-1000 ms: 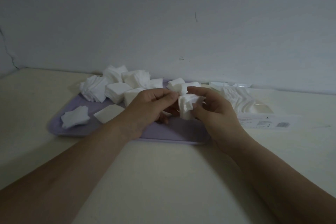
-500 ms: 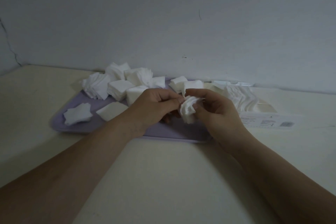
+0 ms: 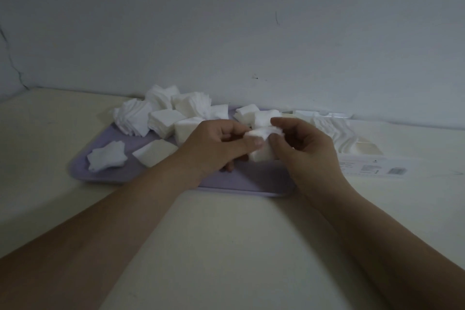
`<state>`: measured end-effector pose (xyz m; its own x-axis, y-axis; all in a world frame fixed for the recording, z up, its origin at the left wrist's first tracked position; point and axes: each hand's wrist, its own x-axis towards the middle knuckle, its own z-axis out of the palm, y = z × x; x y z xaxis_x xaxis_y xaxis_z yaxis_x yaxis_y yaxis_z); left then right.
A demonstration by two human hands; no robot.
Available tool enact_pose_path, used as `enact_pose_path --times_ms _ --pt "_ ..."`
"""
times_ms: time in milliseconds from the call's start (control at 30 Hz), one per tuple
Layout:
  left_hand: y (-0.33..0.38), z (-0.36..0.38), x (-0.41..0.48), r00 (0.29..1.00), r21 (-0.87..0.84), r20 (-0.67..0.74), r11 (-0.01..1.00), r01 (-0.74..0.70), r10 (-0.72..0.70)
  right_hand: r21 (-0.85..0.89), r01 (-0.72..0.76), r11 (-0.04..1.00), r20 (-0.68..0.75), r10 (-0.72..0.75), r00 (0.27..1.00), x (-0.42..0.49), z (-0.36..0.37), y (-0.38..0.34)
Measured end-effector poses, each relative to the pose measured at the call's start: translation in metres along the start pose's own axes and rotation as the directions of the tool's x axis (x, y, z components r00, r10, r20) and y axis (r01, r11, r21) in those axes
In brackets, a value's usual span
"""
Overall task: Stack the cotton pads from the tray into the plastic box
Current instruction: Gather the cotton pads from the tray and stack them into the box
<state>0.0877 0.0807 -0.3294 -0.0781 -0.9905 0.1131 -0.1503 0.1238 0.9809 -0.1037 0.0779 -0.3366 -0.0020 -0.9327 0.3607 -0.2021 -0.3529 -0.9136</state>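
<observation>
The job is only partly done. The clear plastic box (image 3: pixel 372 166) sits on the right, just beside the purple tray (image 3: pixel 251 182). It has a row of cotton pads (image 3: pixel 329 131) in its far part, and its near part looks bare. A lot is left: many piles of pads (image 3: pixel 161 121) sit at the far left of the tray. A messy little pile (image 3: pixel 107 158) and a flat one (image 3: pixel 153 152) lie nearer on the left.

Both hands are over the middle of the tray, working on one small bunch of pads (image 3: pixel 261 155) held up between them. The left hand (image 3: pixel 214 151) has its fingers curled, and its thumb lies on the front of the bunch. The right hand (image 3: pixel 312 151) curls round the bunch from the right side, with its fingertips on the top edge. So both hands grip the same bunch, and it has not gone into the box yet. I think they are squaring it up first.

A moment ago the bunch looked ruffled and stood up in the right hand, with the left fingers only at its edge. Now it looks flatter and more like a block. The piles on the tray and the pads in the box lie just the same as before.
</observation>
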Motion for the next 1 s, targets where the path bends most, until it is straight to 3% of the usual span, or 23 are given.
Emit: enact_pose_path --times_ms 100,167,200,267,333,500,800,933,1000 --pt "0.000 0.003 -0.001 0.995 -0.039 -0.073 0.997 -0.066 0.063 0.056 -0.051 0.997 0.060 0.048 0.997 0.002 0.000 0.002" --pt "0.001 0.002 0.000 0.988 -0.066 -0.125 0.993 -0.100 0.092 0.005 -0.058 0.998 0.077 0.058 0.995 0.001 -0.001 0.000" --pt "0.001 0.002 0.001 0.977 0.003 -0.174 0.992 -0.122 0.121 -0.029 -0.043 0.999 0.071 0.045 0.997 0.001 -0.002 -0.001" --pt "-0.004 -0.003 0.007 0.941 0.337 -0.243 0.930 -0.147 0.237 -0.095 -0.006 0.995 0.041 0.010 0.999 -0.001 -0.002 -0.002" --pt "-0.011 -0.009 0.011 0.954 0.601 -0.158 0.791 -0.112 0.256 -0.182 0.010 0.983 0.013 -0.008 1.000 0.000 -0.001 -0.001" --pt "-0.018 -0.010 0.014 0.992 0.658 -0.074 0.752 -0.027 0.100 -0.310 -0.016 0.951 -0.024 0.009 1.000 0.001 0.003 0.007" --pt "-0.005 -0.015 0.010 0.999 0.463 -0.047 0.886 0.017 0.005 -0.340 -0.033 0.940 -0.038 0.022 0.999 0.001 0.002 0.007" --pt "-0.003 -0.016 0.011 1.000 0.085 0.026 0.996 -0.010 0.008 -0.333 -0.040 0.942 -0.037 0.030 0.999 0.002 0.001 0.008" --pt "-0.002 -0.016 0.009 0.994 -0.002 0.106 1.000 -0.004 0.004 -0.294 -0.049 0.955 -0.040 0.039 0.998 0.003 0.001 0.009"
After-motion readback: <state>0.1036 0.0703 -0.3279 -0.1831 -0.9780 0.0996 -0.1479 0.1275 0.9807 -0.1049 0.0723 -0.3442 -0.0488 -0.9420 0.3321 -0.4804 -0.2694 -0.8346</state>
